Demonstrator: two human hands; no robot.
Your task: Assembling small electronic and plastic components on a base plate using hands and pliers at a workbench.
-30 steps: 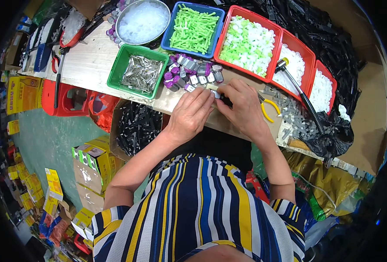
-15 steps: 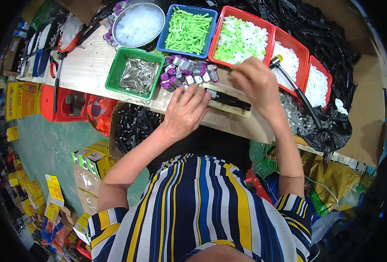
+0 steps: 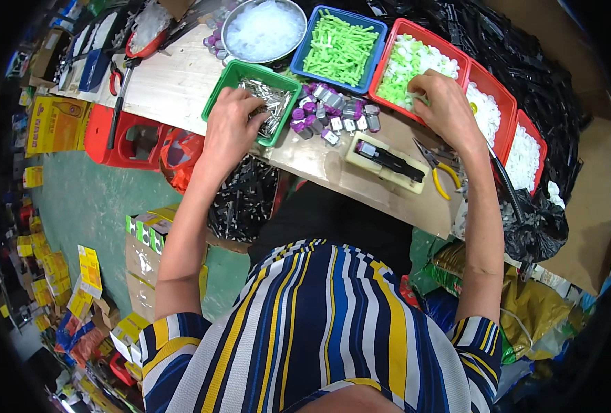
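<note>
My left hand (image 3: 231, 127) is at the near left side of a green tray (image 3: 231, 71) of thin metal pins (image 3: 272, 104). Its fingers are curled in over the pins; what they hold is hidden. My right hand (image 3: 447, 110) reaches over the near edge of a red tray (image 3: 403, 27) of green and white plastic pieces (image 3: 398, 72). Thumb and fingers are bent together there, and anything between them is too small to make out. Between the hands, a cream block (image 3: 405, 180) holds a long black part (image 3: 395, 164) with a grey-purple piece (image 3: 366, 149) at its left end.
Yellow-handled pliers (image 3: 446, 180) lie right of the block. Grey-purple pieces (image 3: 336, 113) are heaped behind it. A blue tray (image 3: 314, 69) of green sticks and a bowl (image 3: 225, 43) of clear pieces stand farther back. A black-handled hammer (image 3: 504, 172) leans across the red trays at right.
My left hand has left the block and moved to the pin tray. My right hand has moved to the green and white pieces. The view has shifted, uncovering the block and the pliers.
</note>
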